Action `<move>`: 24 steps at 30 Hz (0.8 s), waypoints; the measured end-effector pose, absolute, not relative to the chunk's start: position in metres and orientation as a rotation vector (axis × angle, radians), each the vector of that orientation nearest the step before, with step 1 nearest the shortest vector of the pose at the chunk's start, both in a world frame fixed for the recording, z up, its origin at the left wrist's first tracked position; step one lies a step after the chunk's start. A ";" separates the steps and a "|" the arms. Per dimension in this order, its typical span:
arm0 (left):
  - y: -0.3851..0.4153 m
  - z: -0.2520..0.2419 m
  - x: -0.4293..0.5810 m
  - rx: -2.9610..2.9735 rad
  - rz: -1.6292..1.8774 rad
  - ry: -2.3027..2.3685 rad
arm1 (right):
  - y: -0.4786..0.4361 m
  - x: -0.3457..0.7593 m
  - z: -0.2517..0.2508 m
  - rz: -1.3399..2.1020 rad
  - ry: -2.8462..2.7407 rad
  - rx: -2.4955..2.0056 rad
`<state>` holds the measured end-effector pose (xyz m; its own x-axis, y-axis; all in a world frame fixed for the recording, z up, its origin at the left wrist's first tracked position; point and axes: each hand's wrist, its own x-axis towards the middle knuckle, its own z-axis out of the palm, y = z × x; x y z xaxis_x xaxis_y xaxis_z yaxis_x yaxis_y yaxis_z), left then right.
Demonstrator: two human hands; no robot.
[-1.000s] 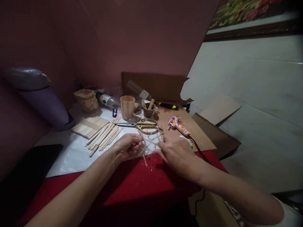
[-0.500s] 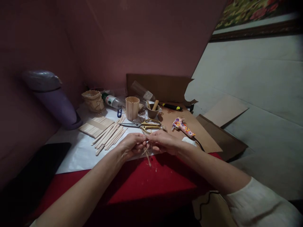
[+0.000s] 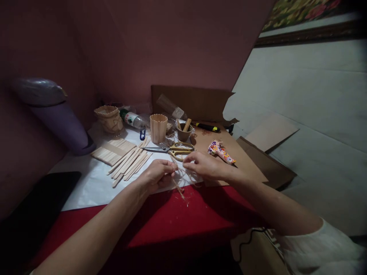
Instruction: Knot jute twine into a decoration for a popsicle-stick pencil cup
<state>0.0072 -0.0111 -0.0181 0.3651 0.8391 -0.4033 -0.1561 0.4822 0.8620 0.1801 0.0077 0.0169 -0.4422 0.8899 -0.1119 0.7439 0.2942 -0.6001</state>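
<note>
Twine pinched in left hand, nearside of scissors. Right hand curled near scissors; whether gripping twine cannot be determined.

twine partly hidden by hands; painting cut off above

1. Left forearm: bare, slanting up from lower left.
2. Left hand — fingertips pinched together, lower fingers curled.
3. Right forearm: bare, reaching in from lower right.
4. Right hand — back upward, pointing toward the left, just apart.
</note>
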 end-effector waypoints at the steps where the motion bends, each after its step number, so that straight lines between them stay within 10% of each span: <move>1: -0.011 -0.019 0.007 0.836 0.740 0.990 | 0.006 0.178 0.017 0.935 -2.228 -1.492; 8: -0.011 -0.023 0.005 0.894 0.727 0.973 | -0.003 0.163 0.004 1.989 -1.685 -1.249; 24: -0.016 -0.027 -0.003 1.604 0.985 1.528 | -0.003 0.159 -0.009 1.861 -1.579 -1.414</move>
